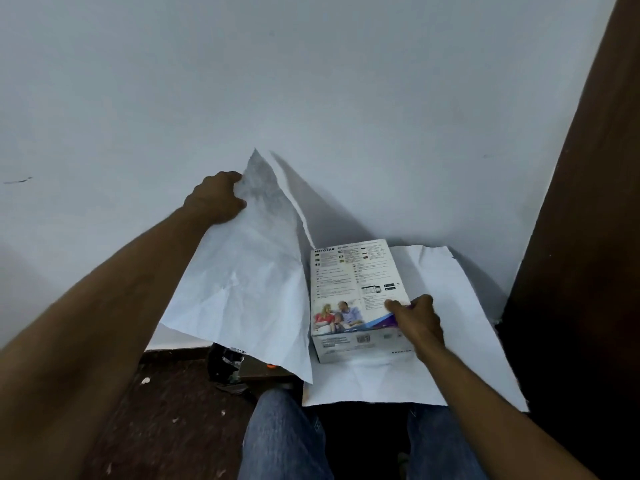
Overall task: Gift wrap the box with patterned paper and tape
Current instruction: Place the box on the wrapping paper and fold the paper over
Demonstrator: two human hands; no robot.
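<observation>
A white printed box (353, 292) lies flat on a sheet of wrapping paper (446, 306), whose white underside faces up. My right hand (415, 320) grips the box at its near right corner, thumb on the top face. My left hand (218, 197) holds the paper's left edge and lifts that half (249, 278) up off the surface, so it stands as a tall flap beside the box's left side. A faint pattern shows through the raised flap near the hand.
A pale wall (311, 81) rises right behind the box. A dark brown wooden panel (585, 237) stands at the right. Dark floor with small scraps (166, 403) lies at the lower left, with a dark object (225, 368) under the paper's edge. My jeans-clad legs (284, 438) are below.
</observation>
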